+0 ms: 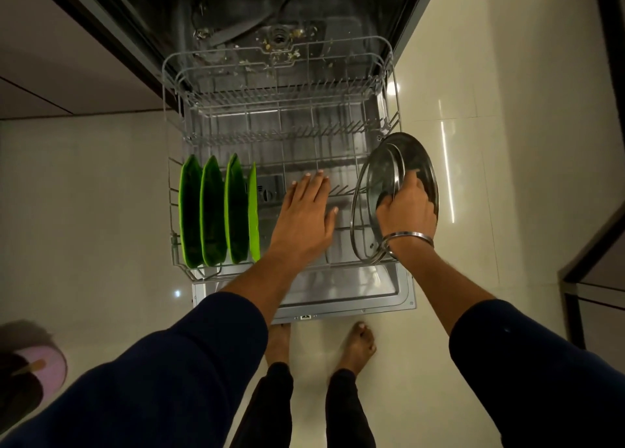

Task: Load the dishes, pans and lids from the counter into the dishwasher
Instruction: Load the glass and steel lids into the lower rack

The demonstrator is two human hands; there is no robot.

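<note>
Right hand [407, 209] grips two lids [389, 190] upright at the rack's [280, 133] right side — fingers curled round the knob. Left hand [306, 217] hovers flat, fingers spread, beside green plates [213, 214] standing at the left.

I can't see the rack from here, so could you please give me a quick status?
Left hand open over the lower rack. Right hand grips lids at rack's right side. Green plates slotted left. Middle rows free.

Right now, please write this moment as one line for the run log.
step: racking lids | right hand: holds glass lid, steel lid at rack's right end | left hand: open over lower rack | green plates: racked left
</note>
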